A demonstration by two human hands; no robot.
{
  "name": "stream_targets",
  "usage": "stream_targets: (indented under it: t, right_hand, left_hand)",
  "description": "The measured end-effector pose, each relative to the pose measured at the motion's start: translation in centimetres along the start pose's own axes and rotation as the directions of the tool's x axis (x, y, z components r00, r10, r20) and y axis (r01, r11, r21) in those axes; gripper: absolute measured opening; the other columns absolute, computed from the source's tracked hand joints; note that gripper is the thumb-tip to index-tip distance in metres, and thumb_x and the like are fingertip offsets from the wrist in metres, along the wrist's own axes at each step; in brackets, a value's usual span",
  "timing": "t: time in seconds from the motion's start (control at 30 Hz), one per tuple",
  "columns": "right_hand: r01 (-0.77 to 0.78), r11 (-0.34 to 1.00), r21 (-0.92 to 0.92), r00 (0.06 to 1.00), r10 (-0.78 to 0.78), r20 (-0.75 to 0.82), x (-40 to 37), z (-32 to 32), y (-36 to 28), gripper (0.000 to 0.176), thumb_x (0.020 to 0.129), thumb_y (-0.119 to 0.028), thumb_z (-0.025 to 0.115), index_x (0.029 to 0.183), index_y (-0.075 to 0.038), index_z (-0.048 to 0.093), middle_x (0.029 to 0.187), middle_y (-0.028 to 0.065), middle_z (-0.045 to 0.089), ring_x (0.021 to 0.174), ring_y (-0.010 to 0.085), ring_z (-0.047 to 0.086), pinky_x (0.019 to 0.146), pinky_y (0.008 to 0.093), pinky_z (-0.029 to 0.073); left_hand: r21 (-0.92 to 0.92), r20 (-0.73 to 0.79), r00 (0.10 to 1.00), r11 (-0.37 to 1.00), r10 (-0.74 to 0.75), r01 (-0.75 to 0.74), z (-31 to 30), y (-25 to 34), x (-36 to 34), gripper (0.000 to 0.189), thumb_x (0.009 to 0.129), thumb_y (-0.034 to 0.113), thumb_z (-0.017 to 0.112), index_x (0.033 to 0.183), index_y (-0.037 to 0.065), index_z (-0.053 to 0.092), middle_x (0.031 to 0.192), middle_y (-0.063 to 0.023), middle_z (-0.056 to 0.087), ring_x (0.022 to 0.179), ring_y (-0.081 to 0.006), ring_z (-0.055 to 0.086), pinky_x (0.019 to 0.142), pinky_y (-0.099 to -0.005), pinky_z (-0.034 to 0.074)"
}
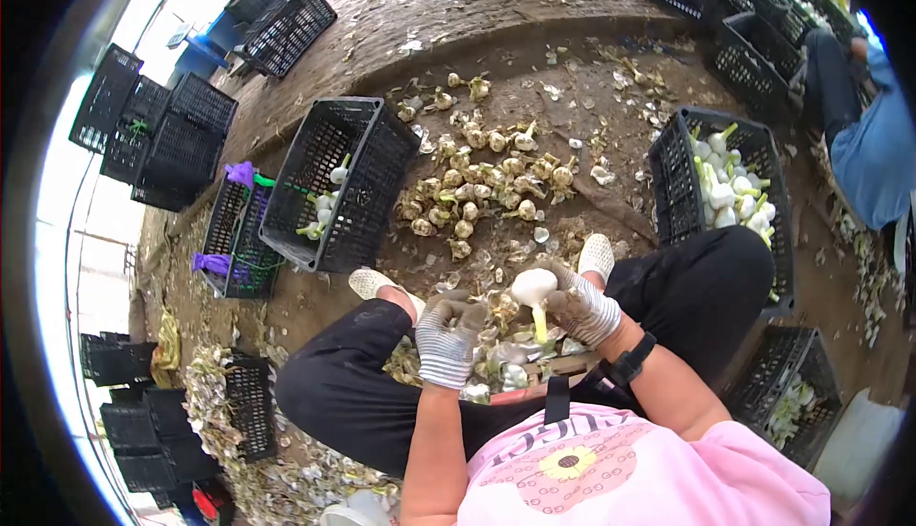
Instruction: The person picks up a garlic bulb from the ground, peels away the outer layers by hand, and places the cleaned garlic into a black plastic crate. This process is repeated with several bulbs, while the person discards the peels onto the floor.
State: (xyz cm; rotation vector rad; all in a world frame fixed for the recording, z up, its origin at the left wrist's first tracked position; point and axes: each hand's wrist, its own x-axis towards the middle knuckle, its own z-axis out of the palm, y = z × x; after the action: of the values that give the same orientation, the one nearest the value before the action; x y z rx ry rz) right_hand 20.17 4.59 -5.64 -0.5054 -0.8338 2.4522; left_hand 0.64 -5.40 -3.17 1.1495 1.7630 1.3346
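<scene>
My right hand (584,307), in a dirty striped work glove, is closed on a clean white garlic bulb (533,287) whose pale green stem points down toward my lap. My left hand (449,338), gloved the same way, is a little to the left with its fingers curled. What it holds, if anything, I cannot make out; a brownish clump of husk shows just beside its fingertips. Below both hands, between my legs, lie loose garlic skins (515,352). On the ground ahead is a pile of unpeeled garlic bulbs (477,183) with dry, soiled skins.
A black crate (399,149) at the left holds a few white bulbs. Another crate (673,178) at the right is heaped with clean garlic. Stacked crates (172,140) stand far left. A co-worker in a blue sleeve (873,168) sits at the right. Husks (315,474) litter the floor.
</scene>
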Motion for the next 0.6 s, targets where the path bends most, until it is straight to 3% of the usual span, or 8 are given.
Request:
stream_targets:
  t: [0.03, 0.1, 0.13, 0.2, 0.27, 0.37, 0.47, 0.6]
  right_hand:
    - [0.028, 0.996, 0.088, 1.0, -0.027, -0.011, -0.1, 0.7, -0.1, 0.059, 0.074, -0.023, 0.069, 0.121, -0.004, 0.037, 0.109, 0.0119, 0.052, 0.097, 0.0222, 0.054, 0.085, 0.034, 0.046]
    - [0.019, 0.949, 0.315, 0.998, -0.036, 0.051, 0.1, 1.1, -0.2, 0.058, 0.075, -0.021, 0.067, 0.121, -0.004, 0.037, 0.111, 0.0153, 0.051, 0.097, 0.0289, 0.055, 0.087, 0.0404, 0.045]
    - [0.025, 0.948, 0.317, 0.997, -0.046, 0.058, 0.2, 1.2, -0.2, 0.058, 0.075, -0.021, 0.067, 0.121, -0.004, 0.037, 0.112, 0.0153, 0.05, 0.098, 0.0287, 0.055, 0.088, 0.0407, 0.045]
    - [0.044, 0.944, 0.327, 0.995, -0.071, 0.071, 0.1, 1.6, -0.5, 0.058, 0.074, -0.019, 0.068, 0.121, -0.004, 0.037, 0.113, 0.0154, 0.049, 0.1, 0.0284, 0.054, 0.089, 0.0411, 0.045]
    - [0.046, 0.96, 0.276, 0.996, -0.066, 0.063, 0.1, 1.4, 0.0, 0.062, 0.074, -0.023, 0.068, 0.124, -0.005, 0.036, 0.117, 0.0149, 0.047, 0.104, 0.0261, 0.051, 0.089, 0.0396, 0.045]
    - [-0.002, 0.967, 0.254, 0.992, -0.029, 0.12, 0.1, 1.5, 0.0, 0.065, 0.074, -0.029, 0.067, 0.125, -0.004, 0.034, 0.119, 0.0142, 0.046, 0.106, 0.024, 0.05, 0.089, 0.0369, 0.045]
    - [-0.033, 0.967, 0.251, 0.98, -0.018, 0.2, 0.0, 2.1, -1.2, 0.066, 0.078, -0.039, 0.062, 0.126, -0.003, 0.033, 0.12, 0.0134, 0.045, 0.106, 0.0222, 0.05, 0.087, 0.0336, 0.046]
    - [-0.122, 0.98, 0.156, 0.99, 0.108, 0.093, 0.5, -0.5, 0.6, 0.071, 0.074, -0.053, 0.06, 0.12, -0.001, 0.042, 0.109, 0.0158, 0.054, 0.096, 0.0231, 0.056, 0.078, 0.0337, 0.05]
  left_hand:
    - [0.033, -0.011, 0.996, 0.995, 0.094, -0.093, 0.1, 0.7, 0.1, 0.035, 0.074, 0.028, 0.071, 0.091, 0.0, 0.058, 0.093, -0.0068, 0.056, 0.079, -0.0123, 0.053, 0.07, -0.0251, 0.045]
    - [-0.021, -0.06, 0.998, 1.0, -0.01, 0.009, 0.7, 2.9, -0.2, 0.036, 0.069, 0.025, 0.074, 0.091, 0.001, 0.058, 0.092, -0.0079, 0.055, 0.082, -0.016, 0.052, 0.072, -0.0281, 0.044]
    - [-0.048, -0.079, 0.995, 0.997, -0.06, 0.057, 1.1, 3.5, -0.1, 0.038, 0.067, 0.024, 0.076, 0.091, 0.002, 0.058, 0.092, -0.0085, 0.055, 0.083, -0.0179, 0.052, 0.073, -0.0295, 0.044]
    - [0.15, -0.076, 0.984, 0.978, 0.16, -0.148, 1.9, 4.1, 0.0, 0.042, 0.062, 0.023, 0.078, 0.094, 0.003, 0.058, 0.092, -0.0099, 0.055, 0.085, -0.0208, 0.053, 0.074, -0.0308, 0.045]
    - [0.223, -0.022, 0.957, 0.935, 0.289, -0.277, 2.7, 6.0, 0.4, 0.034, 0.065, 0.017, 0.074, 0.092, 0.004, 0.059, 0.089, -0.0098, 0.057, 0.079, -0.0224, 0.054, 0.074, -0.0324, 0.045]
    - [0.133, -0.08, 0.959, 0.956, 0.273, -0.261, 4.0, 4.5, 0.1, 0.02, 0.069, 0.014, 0.069, 0.084, 0.006, 0.058, 0.082, -0.0096, 0.058, 0.073, -0.0252, 0.055, 0.071, -0.0353, 0.044]
    - [0.377, -0.001, 0.894, 0.828, 0.448, -0.415, 4.0, 5.5, 0.5, 0.011, 0.073, 0.012, 0.064, 0.077, 0.007, 0.055, 0.077, -0.0095, 0.058, 0.068, -0.0271, 0.054, 0.067, -0.0382, 0.042]
    - [0.352, -0.027, 0.873, 0.822, 0.487, -0.448, 3.6, 5.4, 1.0, 0.01, 0.074, 0.009, 0.062, 0.075, 0.006, 0.053, 0.075, -0.0094, 0.055, 0.069, -0.0258, 0.053, 0.064, -0.0379, 0.042]
